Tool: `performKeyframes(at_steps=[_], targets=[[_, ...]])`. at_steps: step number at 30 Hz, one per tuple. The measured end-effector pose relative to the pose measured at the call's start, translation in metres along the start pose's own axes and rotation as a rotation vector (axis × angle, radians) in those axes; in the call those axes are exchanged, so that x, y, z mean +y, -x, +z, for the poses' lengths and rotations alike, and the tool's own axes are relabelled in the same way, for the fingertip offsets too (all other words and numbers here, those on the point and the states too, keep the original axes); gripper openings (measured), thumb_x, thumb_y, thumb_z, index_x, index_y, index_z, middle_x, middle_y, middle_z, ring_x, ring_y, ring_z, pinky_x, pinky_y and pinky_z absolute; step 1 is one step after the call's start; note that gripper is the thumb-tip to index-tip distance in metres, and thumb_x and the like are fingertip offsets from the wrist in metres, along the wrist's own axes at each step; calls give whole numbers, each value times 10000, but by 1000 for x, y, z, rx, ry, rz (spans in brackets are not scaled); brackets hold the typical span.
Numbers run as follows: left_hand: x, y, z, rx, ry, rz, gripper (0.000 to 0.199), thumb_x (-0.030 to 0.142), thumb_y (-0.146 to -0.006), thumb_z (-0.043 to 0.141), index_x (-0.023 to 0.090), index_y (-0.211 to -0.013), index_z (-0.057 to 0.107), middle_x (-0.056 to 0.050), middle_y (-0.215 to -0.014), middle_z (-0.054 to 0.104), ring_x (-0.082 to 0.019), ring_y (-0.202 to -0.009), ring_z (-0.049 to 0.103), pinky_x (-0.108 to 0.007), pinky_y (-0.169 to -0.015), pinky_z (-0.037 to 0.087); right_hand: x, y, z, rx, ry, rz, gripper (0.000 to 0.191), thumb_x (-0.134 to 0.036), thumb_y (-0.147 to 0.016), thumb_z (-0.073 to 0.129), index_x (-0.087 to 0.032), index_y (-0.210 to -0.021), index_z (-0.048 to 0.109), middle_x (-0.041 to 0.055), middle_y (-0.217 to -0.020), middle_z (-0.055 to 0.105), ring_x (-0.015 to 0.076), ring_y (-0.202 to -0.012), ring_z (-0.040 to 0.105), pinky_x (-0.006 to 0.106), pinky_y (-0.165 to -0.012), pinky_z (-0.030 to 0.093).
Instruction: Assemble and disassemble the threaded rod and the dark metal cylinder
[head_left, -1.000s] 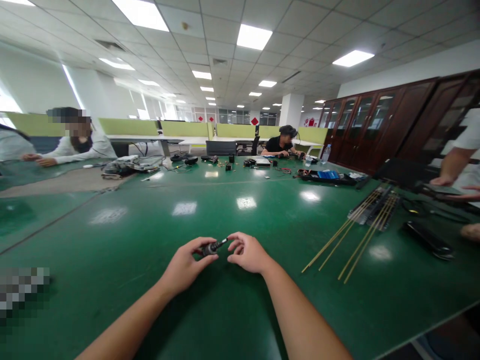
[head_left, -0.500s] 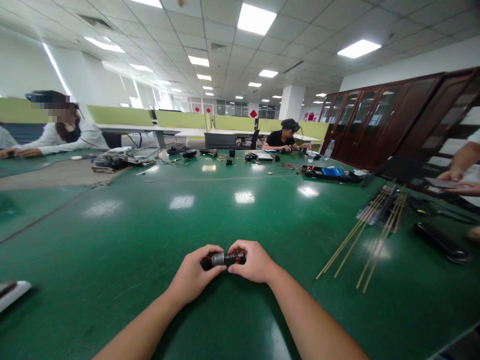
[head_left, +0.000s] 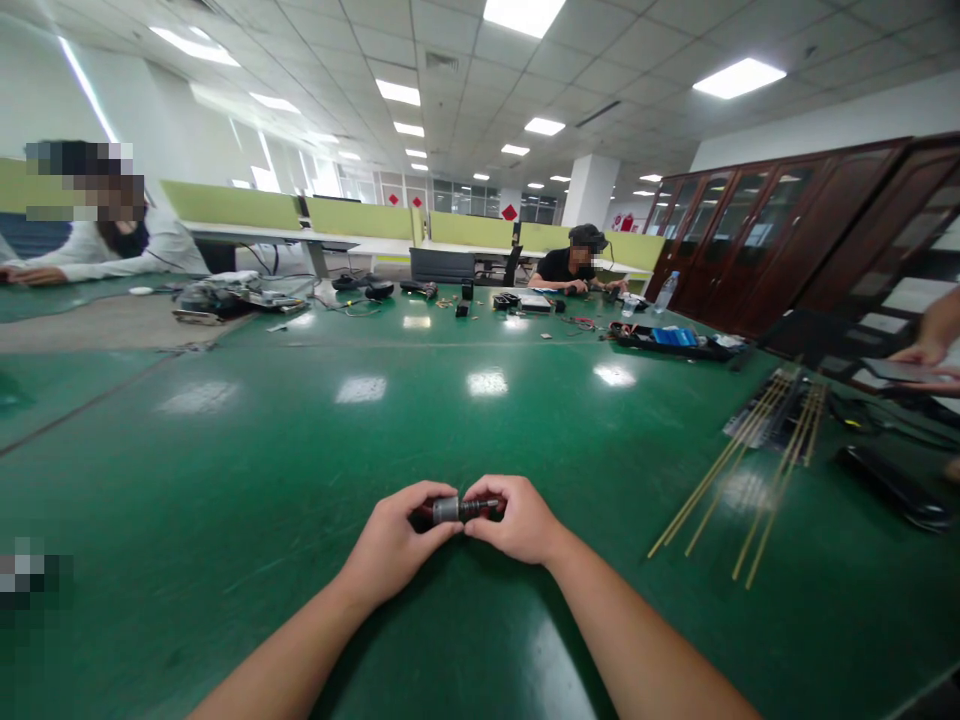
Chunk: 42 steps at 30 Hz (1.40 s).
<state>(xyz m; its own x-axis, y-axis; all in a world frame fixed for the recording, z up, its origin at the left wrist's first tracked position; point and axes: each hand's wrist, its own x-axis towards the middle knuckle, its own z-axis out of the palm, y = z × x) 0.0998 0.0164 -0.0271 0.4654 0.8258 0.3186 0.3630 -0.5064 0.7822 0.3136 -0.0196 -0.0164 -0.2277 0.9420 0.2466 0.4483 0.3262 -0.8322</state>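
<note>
Low in the middle of the head view, a small grey metal cylinder [head_left: 447, 510] with a dark, ridged shaft on its right side lies sideways between my two hands. My left hand [head_left: 397, 535] is curled round the cylinder's left end, thumb below and fingers above. My right hand [head_left: 517, 518] grips the thin shaft end in the same way. The fingertips of both hands nearly meet at the middle of the part. Something reddish shows beside it within the fingers, too small to make out.
Thin yellow sticks [head_left: 712, 470] and a black case [head_left: 892, 487] lie on the green table [head_left: 315, 440] at the right. Farther back are a black tray [head_left: 660, 342], a bottle [head_left: 665, 293] and electronics [head_left: 232, 293]. People sit or stand at the left, back and right.
The view has shifted slightly. Both hands still hold the metal part, which now shows more of its ridged shaft between the fingers.
</note>
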Motion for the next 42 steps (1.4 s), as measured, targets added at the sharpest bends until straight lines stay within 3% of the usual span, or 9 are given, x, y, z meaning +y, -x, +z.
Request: performKeyframes(at_steps=[12,42], targets=[[0,0,1,6,3,-20,309,305,-793,749,310,-1093,677,29,-1067,698,-176,-978,647,-295,-880,502,-1,-2,-1,40,15,-3,167,-240,-796,681,-199,-940,754,12,-818,720,151,-719,632,240,-645,444],[2,1,-1,48,15,-3,316,308,-777,749,270,-1087,704,-27,-1060,710,-216,-962,666,-334,-847,550,-4,-1,-2,60,25,28,157,-274,-791,696,-186,-900,768,19,-766,718,152,-679,616,240,-607,431]])
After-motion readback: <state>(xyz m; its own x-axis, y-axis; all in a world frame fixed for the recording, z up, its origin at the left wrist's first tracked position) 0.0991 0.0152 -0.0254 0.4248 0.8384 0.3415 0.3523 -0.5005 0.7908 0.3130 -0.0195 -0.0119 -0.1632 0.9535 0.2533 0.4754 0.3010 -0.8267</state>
